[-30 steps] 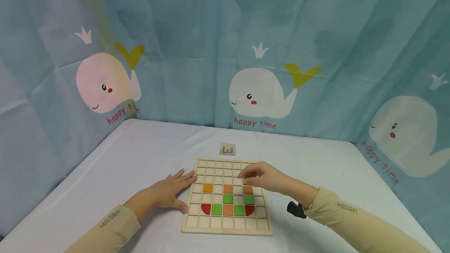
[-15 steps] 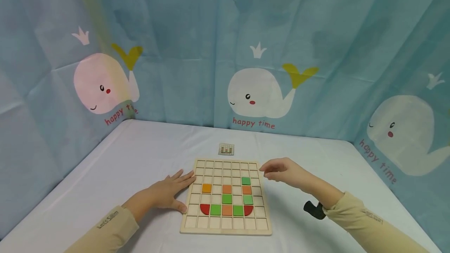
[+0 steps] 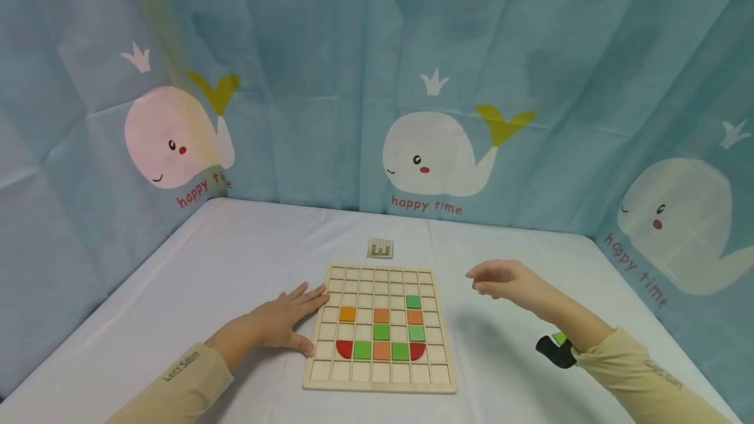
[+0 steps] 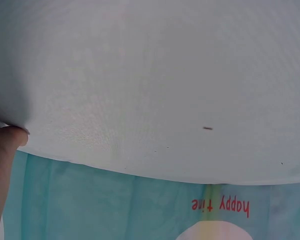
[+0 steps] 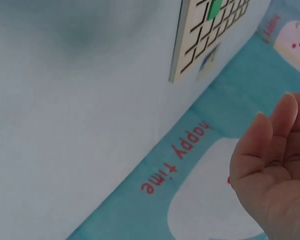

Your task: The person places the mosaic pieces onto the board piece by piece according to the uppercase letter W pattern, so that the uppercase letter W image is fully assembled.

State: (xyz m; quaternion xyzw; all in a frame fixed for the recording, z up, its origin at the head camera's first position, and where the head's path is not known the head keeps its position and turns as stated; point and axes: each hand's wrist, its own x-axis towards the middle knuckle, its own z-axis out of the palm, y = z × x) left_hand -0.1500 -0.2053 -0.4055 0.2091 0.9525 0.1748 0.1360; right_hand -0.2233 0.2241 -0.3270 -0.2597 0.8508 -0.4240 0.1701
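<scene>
A wooden grid board (image 3: 377, 375) lies flat on the white table. Several coloured tiles sit in its cells, among them an orange tile (image 3: 347, 314) at the left, a green tile (image 3: 413, 301) at the upper right and a red quarter-round tile (image 3: 344, 349) lower down. My left hand (image 3: 273, 322) rests on the table with its fingers spread, fingertips and thumb at the board's left edge. Over the table to the right of the board is my right hand (image 3: 509, 283), its fingers gently bent. The right wrist view shows nothing between those fingers (image 5: 284, 115).
A small card (image 3: 379, 248) with a grid pattern lies just beyond the board's far edge. A black object (image 3: 556, 352) with bright green beside it shows at my right wrist. Blue curtains (image 3: 306, 116) printed with whales stand behind the table (image 3: 265, 234).
My right hand has moved off the board to the right, uncovering the green tile at the upper right. Bright green has come into view by the right wrist. The left hand has stayed put.
</scene>
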